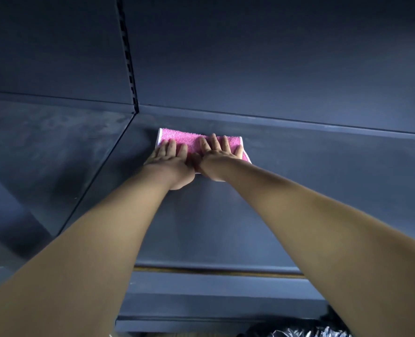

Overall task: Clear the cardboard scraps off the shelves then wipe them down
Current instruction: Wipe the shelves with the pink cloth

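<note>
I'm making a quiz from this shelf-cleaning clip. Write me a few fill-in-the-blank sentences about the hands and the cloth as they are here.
1. The terry cloth is ____ in colour.
2. The left hand and right hand press on it with fingers ____, not curled.
3. It lies on the shelf close to the ____ wall.

Missing words: pink; straight; back.

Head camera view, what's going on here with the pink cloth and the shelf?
A person is wiping down a dark shelf. The left hand and the right hand lie side by side with straight fingers, pressing a pink cloth flat against the shelf near its back edge. No cardboard scraps show on this shelf, so the job looks to be at the wiping stage. The neighbouring shelf to the left looks dusty.
</note>
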Motion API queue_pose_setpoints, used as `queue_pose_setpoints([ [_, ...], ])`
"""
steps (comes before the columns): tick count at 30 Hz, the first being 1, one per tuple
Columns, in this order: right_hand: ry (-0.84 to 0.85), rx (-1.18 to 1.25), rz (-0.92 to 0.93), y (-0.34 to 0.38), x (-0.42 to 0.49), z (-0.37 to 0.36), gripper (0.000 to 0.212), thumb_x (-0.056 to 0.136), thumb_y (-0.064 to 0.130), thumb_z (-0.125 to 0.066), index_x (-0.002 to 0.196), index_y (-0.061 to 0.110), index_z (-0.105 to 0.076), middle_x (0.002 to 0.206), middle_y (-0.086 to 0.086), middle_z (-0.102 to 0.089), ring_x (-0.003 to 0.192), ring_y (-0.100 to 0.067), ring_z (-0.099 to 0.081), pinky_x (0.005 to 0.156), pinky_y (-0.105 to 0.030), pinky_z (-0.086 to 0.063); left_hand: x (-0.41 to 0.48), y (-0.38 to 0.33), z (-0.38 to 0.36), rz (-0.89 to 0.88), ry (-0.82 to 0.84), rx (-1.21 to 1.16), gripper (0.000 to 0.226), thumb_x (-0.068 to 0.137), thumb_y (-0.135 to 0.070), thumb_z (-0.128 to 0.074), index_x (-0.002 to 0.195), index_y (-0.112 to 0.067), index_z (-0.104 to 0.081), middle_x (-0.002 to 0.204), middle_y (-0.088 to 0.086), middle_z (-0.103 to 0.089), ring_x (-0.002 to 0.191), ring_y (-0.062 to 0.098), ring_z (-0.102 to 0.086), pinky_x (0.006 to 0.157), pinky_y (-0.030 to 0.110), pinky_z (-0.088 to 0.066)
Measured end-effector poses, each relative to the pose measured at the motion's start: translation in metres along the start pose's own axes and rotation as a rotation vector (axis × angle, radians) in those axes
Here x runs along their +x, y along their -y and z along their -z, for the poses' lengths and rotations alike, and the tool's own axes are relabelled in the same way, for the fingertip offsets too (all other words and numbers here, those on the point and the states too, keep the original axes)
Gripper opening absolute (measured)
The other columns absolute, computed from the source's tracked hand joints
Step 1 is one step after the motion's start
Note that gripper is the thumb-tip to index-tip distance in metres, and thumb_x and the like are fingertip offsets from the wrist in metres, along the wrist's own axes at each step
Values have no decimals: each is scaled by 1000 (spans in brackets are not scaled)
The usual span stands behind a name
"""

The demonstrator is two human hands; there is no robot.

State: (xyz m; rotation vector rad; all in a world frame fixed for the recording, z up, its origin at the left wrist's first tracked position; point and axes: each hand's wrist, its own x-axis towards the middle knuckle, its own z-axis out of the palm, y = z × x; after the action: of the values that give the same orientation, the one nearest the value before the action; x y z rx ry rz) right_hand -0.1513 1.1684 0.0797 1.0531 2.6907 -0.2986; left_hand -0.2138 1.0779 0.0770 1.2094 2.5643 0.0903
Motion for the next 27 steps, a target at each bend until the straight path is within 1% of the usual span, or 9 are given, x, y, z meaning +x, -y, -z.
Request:
queue_pose_setpoints([
  [17, -8, 3, 3, -4, 11, 4, 64, 98, 50, -20, 149, 25, 9, 157, -2, 18, 144, -28, 19, 113, -57, 10, 18, 0, 2, -22, -20, 14, 56, 100, -36, -13, 151, -20, 4, 158, 6, 15, 146, 19, 14, 118, 32, 7],
  [22, -22, 1, 5, -5, 13, 2, 62, 98, 49, -18, 150, 26, 7, 157, -2, 17, 144, -28, 18, 113, -57, 9, 16, -3, 1, -11, -35, 15, 55, 100, -35, -12, 151, -19, 4, 158, 6, 15, 146, 20, 14, 118, 32, 7],
  [27, -41, -1, 13, -7, 8, 0, 60, 99, 46, -18, 150, 23, 2, 159, -1, 11, 145, -26, 14, 114, -56, 6, 11, -7, -2, -11, -56, 21, 52, 101, -33, -13, 150, -17, -4, 158, 9, 10, 146, 23, 11, 118, 34, 5],
])
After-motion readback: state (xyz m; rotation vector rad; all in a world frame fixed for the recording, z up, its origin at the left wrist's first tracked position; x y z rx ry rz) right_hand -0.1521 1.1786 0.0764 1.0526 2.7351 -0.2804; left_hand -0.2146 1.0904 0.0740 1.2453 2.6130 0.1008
